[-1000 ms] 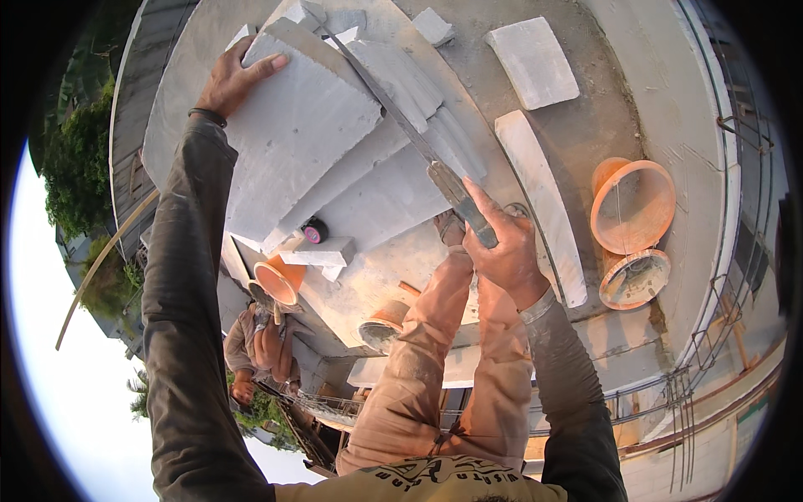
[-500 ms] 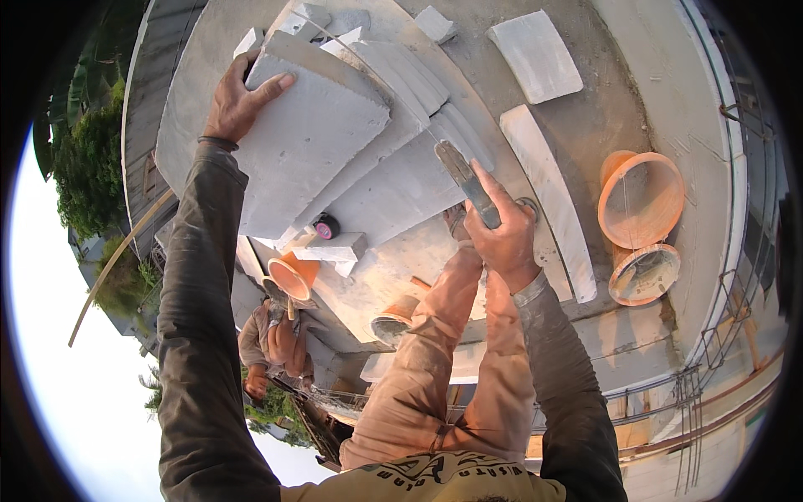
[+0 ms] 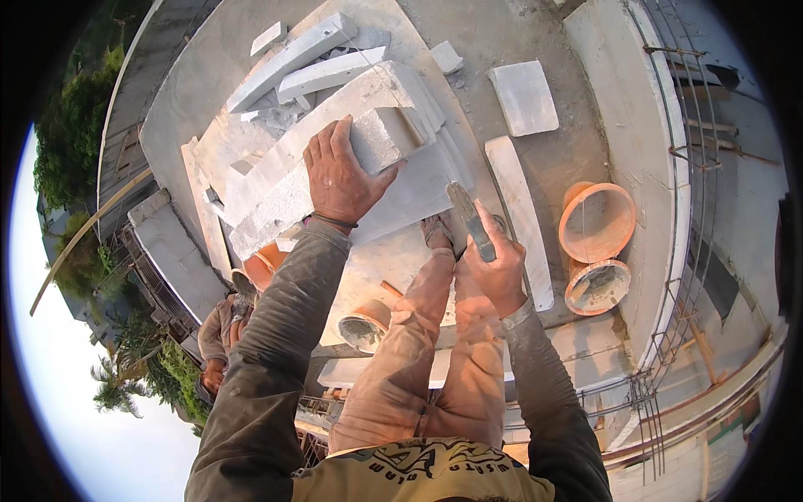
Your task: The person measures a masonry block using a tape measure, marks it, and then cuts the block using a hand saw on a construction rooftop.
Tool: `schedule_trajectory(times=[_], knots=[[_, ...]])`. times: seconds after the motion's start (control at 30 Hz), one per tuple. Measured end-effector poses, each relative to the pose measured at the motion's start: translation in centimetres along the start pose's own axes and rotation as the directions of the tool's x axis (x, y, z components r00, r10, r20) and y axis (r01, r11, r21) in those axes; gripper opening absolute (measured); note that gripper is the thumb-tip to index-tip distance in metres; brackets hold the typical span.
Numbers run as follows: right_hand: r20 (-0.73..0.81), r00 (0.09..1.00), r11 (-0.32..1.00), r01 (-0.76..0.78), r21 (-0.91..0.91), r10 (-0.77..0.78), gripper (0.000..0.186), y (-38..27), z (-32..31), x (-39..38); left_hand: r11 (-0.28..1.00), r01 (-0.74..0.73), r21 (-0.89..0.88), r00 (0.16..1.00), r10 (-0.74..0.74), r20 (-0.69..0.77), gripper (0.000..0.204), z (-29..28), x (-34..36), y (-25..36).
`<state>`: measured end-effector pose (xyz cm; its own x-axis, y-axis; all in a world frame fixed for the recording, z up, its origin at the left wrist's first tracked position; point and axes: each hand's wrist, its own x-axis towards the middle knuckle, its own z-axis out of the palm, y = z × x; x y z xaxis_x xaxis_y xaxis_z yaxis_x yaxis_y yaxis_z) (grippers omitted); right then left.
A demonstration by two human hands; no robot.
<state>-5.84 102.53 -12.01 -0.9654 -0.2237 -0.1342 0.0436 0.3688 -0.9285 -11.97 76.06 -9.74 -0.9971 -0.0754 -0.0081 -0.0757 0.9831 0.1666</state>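
Note:
My left hand (image 3: 345,176) is closed over the upper edge of a pale lightweight concrete block (image 3: 385,138), fingers on the far side and thumb on the near side. The block stands tilted on a stack of similar pale slabs (image 3: 410,180), its rough cut end facing right. In my right hand (image 3: 499,272) is a hand saw (image 3: 471,222) with a worn grey handle, seen almost edge-on. Its blade can hardly be made out against the pale slabs. The saw is right of the block, above my right leg, apart from the block.
Offcuts (image 3: 293,63) lie beyond the stack on a board. A square block (image 3: 524,98) and a long strip (image 3: 520,222) lie right. Orange buckets (image 3: 598,222) stand near a low wall (image 3: 623,125) with rebar. Another person (image 3: 219,330) is at lower left.
My left hand has come nearer and right, and the block has turned from showing its broad face to showing a rough narrow edge. The saw has dropped slightly nearer. The view has shifted.

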Motion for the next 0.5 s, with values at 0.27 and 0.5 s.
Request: schedule_trajectory(times=[0.27, 0.5], knots=[[0.053, 0.998, 0.999, 0.018, 0.041, -0.020, 0.063, 4.8, 2.2, 1.2, 0.999, -0.039, 0.011, 0.997, 0.038, 0.063, 0.100, 0.3, -0.1, 0.1], [-0.033, 0.996, 0.987, 0.089, 0.132, -0.085, 0.065, 7.3, 4.0, 1.7, 0.995, -0.077, 0.066, 0.997, 0.077, 0.006, 0.096, 0.7, -0.6, 0.1]])
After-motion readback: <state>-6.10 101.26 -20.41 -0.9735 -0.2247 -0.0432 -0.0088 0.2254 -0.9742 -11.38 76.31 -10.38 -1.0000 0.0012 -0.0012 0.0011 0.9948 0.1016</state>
